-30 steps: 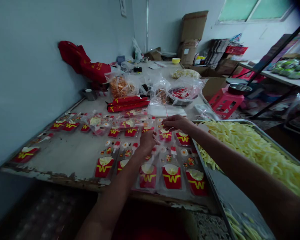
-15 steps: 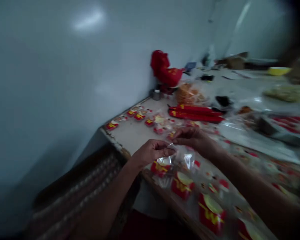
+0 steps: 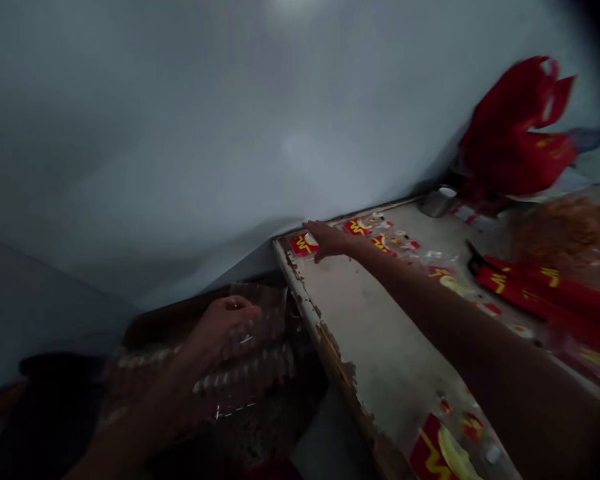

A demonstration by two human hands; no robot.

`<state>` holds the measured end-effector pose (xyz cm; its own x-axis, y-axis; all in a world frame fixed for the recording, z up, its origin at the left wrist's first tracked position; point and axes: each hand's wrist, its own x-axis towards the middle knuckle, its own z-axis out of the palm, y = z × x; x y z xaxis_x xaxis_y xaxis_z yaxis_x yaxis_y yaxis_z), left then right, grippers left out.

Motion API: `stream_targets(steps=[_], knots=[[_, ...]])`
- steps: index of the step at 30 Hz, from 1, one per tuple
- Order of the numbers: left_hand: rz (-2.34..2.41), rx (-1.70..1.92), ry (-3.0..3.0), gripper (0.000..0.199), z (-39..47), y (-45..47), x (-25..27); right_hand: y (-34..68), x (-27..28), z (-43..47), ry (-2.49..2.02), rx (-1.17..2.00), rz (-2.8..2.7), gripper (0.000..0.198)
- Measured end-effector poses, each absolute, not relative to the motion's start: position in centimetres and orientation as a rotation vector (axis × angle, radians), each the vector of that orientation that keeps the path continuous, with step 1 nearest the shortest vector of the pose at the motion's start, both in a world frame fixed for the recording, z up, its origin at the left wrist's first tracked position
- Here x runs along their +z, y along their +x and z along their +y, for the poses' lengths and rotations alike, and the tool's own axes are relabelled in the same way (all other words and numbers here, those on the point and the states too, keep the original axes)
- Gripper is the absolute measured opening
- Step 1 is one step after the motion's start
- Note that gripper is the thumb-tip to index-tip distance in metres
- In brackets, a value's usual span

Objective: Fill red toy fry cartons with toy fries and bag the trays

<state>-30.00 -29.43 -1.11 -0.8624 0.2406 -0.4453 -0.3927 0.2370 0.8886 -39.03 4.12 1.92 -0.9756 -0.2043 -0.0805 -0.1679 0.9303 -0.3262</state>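
Low at the left, off the table, my left hand (image 3: 226, 325) is closed with its fingers curled at a clear plastic bag (image 3: 270, 303); the dim light blurs the grip. Below it are rows of clear plastic-wrapped things (image 3: 245, 380) with pale edges, in a dark container. My right hand (image 3: 325, 240) reaches to the table's far corner, fingers apart, and lies over a small clear packet with a red and yellow piece (image 3: 303, 245) inside. More such packets (image 3: 359, 227) lie just right of that hand along the wall.
The table (image 3: 350, 300) has a chipped edge and meets a pale wall (image 3: 205, 133). A metal cup (image 3: 437, 202), a red bag (image 3: 515, 140) and long red packs (image 3: 545, 287) stand or lie to the right. Another packet (image 3: 437, 447) lies near the front edge.
The view has turned left. My hands, together at a clear packet before, are now apart: the left down by the wrapped rows, the right out at the table's corner.
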Motion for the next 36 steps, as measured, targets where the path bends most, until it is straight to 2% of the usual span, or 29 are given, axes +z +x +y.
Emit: stream_targets(steps=[2, 4, 7, 9, 14, 20, 27, 32, 36], knots=[[2.094, 1.695, -0.085, 0.044, -29.6, -31.4, -2.1, -42.0, 0.9, 4.3, -0.326, -0.183, 2.93, 0.12], [2.069, 1.688, -0.013, 0.046, -29.8, -32.3, -3.0, -43.6, 0.1, 4.4, -0.369, -0.068, 2.888, 0.116], [1.942, 1.581, -0.036, 0.053, -30.1, -32.7, -3.6, -44.0, -0.4, 4.6, -0.456, -0.042, 2.904, 0.102], [1.951, 1.539, -0.079, 0.05, -30.1, -32.5, -3.6, -43.5, -0.2, 4.5, -0.476, -0.055, 2.947, 0.097], [2.078, 1.632, -0.199, 0.039, -29.3, -32.1, -3.0, -40.1, 2.4, 3.2, -0.492, -0.179, 3.113, 0.107], [2.46, 1.43, -0.01, 0.031, -28.0, -31.6, -3.4, -33.0, 5.5, 1.0, -0.662, -0.137, 3.195, 0.107], [2.623, 1.272, 0.335, 0.018, -27.1, -30.1, -2.3, -27.7, 5.1, 1.0, -0.518, 0.197, 3.26, 0.109], [2.599, 1.168, 0.45, 0.017, -26.8, -29.2, -1.4, -25.4, 4.5, 0.5, -0.482, 0.234, 3.28, 0.108], [2.51, 1.093, 0.515, 0.017, -26.3, -29.1, -1.3, -24.0, 3.7, -0.6, -0.506, 0.127, 3.305, 0.108]])
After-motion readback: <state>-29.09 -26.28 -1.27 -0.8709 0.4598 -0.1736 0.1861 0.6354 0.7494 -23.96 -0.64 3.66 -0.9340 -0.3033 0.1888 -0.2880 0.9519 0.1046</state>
